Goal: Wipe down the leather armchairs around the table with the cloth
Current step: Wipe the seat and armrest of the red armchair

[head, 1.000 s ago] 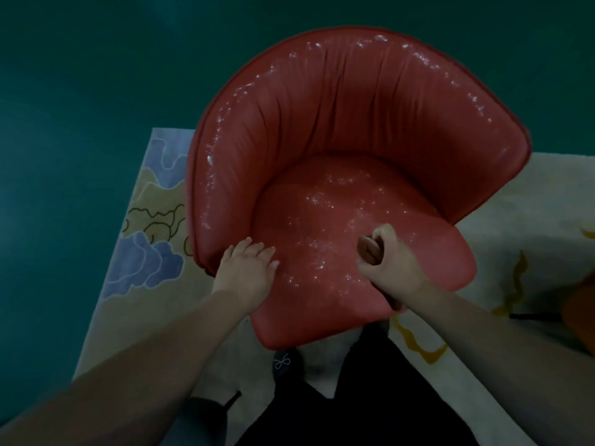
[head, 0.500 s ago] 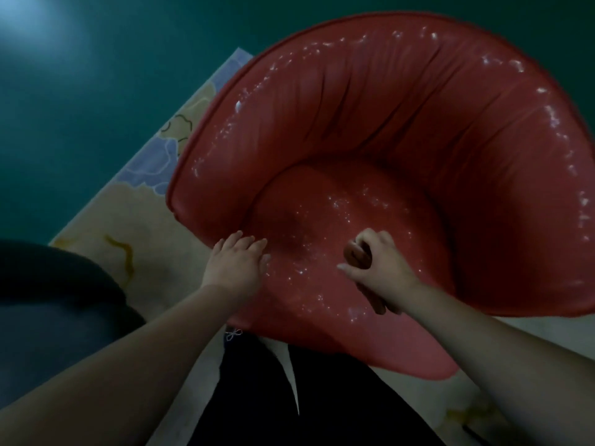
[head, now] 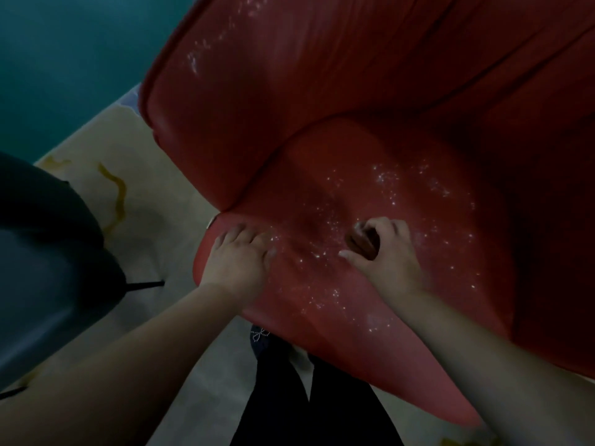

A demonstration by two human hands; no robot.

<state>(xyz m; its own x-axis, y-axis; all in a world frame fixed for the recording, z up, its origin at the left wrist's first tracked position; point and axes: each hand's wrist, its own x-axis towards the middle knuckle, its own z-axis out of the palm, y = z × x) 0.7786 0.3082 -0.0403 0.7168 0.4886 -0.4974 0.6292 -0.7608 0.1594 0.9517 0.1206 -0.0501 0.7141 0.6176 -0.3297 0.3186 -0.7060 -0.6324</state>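
A red leather armchair [head: 370,107] fills most of the view, its seat speckled with glinting white flecks. My right hand [head: 386,255] grips a small bunched brown cloth [head: 362,241] and presses it on the middle of the seat. My left hand [head: 240,255] rests flat, fingers straight, on the seat's front left edge. Most of the cloth is hidden inside my fist.
A dark grey chair [head: 48,259] with thin black legs stands at the left. A pale rug [head: 154,188] with yellow squiggles lies under both chairs. Teal floor [head: 64,59] stretches beyond the rug. My dark trouser legs [head: 309,397] stand against the seat's front.
The view has swung closer and to the right, so the red chair looms larger and the grey chair appears at left. Both hands stay on the seat, the right still gripping the cloth.
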